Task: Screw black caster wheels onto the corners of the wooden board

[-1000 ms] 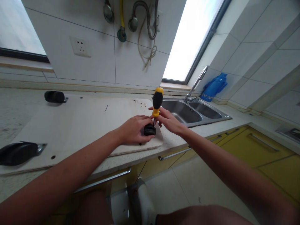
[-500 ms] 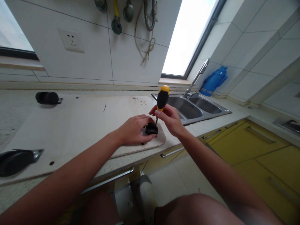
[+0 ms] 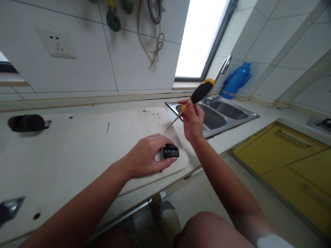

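Note:
My left hand (image 3: 148, 155) grips a small black caster (image 3: 170, 151) between fingers and thumb, at the right end of a white board (image 3: 124, 137). My right hand (image 3: 193, 120) holds a screwdriver (image 3: 201, 92) with a black and yellow handle, its shaft slanting down to the left. The screwdriver's tip is above the board and apart from the caster. Several small holes (image 3: 156, 115) are in the board beyond my hands. A thin dark strip (image 3: 108, 127) lies on its middle.
A black wheel-like part (image 3: 27, 123) with a metal bracket sits on the board at far left, and a metal bracket (image 3: 14, 207) shows nearer. A double steel sink (image 3: 214, 119) with a faucet (image 3: 223, 67) and a blue thermos (image 3: 236, 81) are at right. Yellow drawers (image 3: 292, 148) stand below.
My right hand has lifted the screwdriver off the caster and tilted it, its handle swinging right. My left hand stays on the caster. The view has shifted right.

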Action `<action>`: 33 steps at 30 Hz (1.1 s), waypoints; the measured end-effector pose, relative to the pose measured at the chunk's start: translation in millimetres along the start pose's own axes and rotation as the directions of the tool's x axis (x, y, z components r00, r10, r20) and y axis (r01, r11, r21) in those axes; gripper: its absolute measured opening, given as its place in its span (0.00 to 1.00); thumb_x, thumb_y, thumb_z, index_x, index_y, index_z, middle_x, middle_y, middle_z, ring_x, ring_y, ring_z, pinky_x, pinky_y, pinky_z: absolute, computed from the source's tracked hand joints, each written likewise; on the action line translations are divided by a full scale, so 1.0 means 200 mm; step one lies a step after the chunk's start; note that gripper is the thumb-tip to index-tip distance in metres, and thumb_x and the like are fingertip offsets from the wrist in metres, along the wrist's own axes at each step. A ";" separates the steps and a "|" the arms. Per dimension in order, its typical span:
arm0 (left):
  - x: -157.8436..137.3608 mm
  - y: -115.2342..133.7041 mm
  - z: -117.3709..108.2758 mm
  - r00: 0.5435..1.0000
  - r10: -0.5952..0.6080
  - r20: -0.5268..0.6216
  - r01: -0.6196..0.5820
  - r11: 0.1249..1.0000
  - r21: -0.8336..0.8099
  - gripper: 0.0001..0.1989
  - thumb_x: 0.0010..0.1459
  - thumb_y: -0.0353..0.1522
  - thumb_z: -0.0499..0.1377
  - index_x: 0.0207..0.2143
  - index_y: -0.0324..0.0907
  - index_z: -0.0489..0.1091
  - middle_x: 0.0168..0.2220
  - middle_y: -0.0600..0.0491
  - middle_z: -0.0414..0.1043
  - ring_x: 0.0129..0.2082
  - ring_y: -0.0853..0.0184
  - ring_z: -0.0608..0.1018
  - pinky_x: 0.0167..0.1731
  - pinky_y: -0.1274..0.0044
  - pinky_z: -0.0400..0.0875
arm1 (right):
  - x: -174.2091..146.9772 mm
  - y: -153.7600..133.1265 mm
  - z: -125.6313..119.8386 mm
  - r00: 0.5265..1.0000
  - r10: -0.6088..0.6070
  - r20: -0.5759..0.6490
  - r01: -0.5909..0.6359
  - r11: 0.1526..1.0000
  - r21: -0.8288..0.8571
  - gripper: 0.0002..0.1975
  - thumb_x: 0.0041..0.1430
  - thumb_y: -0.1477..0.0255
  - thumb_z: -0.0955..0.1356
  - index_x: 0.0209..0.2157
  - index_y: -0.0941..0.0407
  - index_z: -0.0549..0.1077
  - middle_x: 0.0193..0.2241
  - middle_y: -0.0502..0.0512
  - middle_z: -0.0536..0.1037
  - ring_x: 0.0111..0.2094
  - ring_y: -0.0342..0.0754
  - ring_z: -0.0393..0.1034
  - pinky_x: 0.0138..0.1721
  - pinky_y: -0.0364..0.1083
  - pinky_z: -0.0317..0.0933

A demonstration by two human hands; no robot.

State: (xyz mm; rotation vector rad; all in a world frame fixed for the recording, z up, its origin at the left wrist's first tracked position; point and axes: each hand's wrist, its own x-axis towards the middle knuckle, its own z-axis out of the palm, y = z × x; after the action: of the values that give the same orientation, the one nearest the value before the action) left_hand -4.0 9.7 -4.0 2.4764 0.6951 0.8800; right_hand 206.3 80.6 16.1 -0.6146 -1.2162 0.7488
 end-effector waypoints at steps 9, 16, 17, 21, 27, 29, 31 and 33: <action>0.00 -0.01 0.02 0.999 0.022 -0.029 -0.022 1.000 0.004 0.15 0.65 0.41 0.67 0.50 0.44 0.74 0.45 0.49 0.83 0.43 0.58 0.80 0.44 0.67 0.74 | 0.09 0.17 0.03 0.978 0.065 -0.201 -0.058 0.998 0.039 0.26 0.53 0.48 0.81 0.40 0.52 0.74 0.36 0.48 0.77 0.24 0.37 0.60 0.24 0.42 0.54; 0.00 0.00 0.01 0.998 0.004 -0.060 -0.001 0.999 0.045 0.13 0.63 0.39 0.67 0.48 0.44 0.75 0.43 0.50 0.83 0.41 0.59 0.80 0.43 0.67 0.74 | 0.04 0.23 -0.02 0.980 0.017 -0.198 -0.049 0.986 -0.158 0.21 0.56 0.54 0.80 0.38 0.56 0.78 0.24 0.44 0.72 0.22 0.38 0.63 0.23 0.41 0.54; 0.00 0.00 0.01 0.998 -0.001 -0.056 0.004 0.999 0.045 0.13 0.63 0.39 0.67 0.48 0.44 0.75 0.43 0.50 0.83 0.41 0.59 0.80 0.43 0.67 0.75 | 0.04 0.24 -0.02 0.981 0.030 -0.191 -0.061 0.985 -0.160 0.21 0.56 0.54 0.80 0.37 0.56 0.78 0.23 0.44 0.72 0.21 0.38 0.62 0.22 0.41 0.54; 0.00 0.00 0.01 0.999 -0.021 -0.040 0.023 0.999 0.049 0.13 0.63 0.38 0.67 0.48 0.44 0.75 0.44 0.50 0.83 0.42 0.59 0.81 0.45 0.66 0.75 | 0.02 0.25 -0.04 0.969 0.074 -0.237 -0.104 0.988 -0.114 0.22 0.54 0.53 0.79 0.34 0.55 0.74 0.21 0.42 0.70 0.18 0.37 0.59 0.19 0.42 0.49; 0.00 0.00 0.01 0.998 -0.034 -0.048 0.037 0.997 0.063 0.13 0.62 0.37 0.67 0.48 0.45 0.75 0.43 0.51 0.82 0.41 0.61 0.81 0.44 0.67 0.75 | 0.00 0.26 -0.05 0.961 0.137 -0.241 -0.161 0.984 -0.083 0.25 0.52 0.50 0.79 0.34 0.56 0.75 0.23 0.46 0.74 0.18 0.37 0.61 0.19 0.42 0.52; 0.00 0.00 0.01 0.998 -0.034 -0.049 0.037 0.997 0.063 0.13 0.62 0.37 0.67 0.48 0.44 0.75 0.43 0.52 0.82 0.40 0.61 0.81 0.43 0.68 0.75 | 0.00 0.26 -0.05 0.955 0.119 -0.273 -0.147 0.986 -0.083 0.25 0.52 0.49 0.79 0.34 0.56 0.75 0.23 0.46 0.74 0.18 0.37 0.60 0.18 0.42 0.52; 0.00 0.00 0.01 0.998 -0.036 -0.047 0.039 0.997 0.061 0.13 0.62 0.37 0.67 0.47 0.44 0.75 0.43 0.52 0.82 0.40 0.61 0.81 0.43 0.68 0.75 | -0.01 0.26 -0.06 0.952 0.098 -0.291 -0.128 0.988 -0.085 0.25 0.52 0.49 0.79 0.35 0.56 0.75 0.22 0.45 0.73 0.18 0.37 0.60 0.18 0.42 0.51; 0.01 0.01 0.01 0.998 -0.036 -0.048 0.039 0.997 0.062 0.12 0.62 0.36 0.68 0.47 0.44 0.75 0.42 0.52 0.82 0.40 0.62 0.80 0.43 0.68 0.75 | -0.02 0.25 -0.07 0.949 0.075 -0.306 -0.107 0.990 -0.091 0.25 0.53 0.48 0.79 0.34 0.56 0.75 0.22 0.46 0.73 0.18 0.37 0.60 0.18 0.42 0.51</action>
State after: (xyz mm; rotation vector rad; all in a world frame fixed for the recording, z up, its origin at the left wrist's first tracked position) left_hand -2.0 9.0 -3.8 2.4963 0.7940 0.9179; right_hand 209.5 109.1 -27.7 -0.8460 -0.9534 0.6421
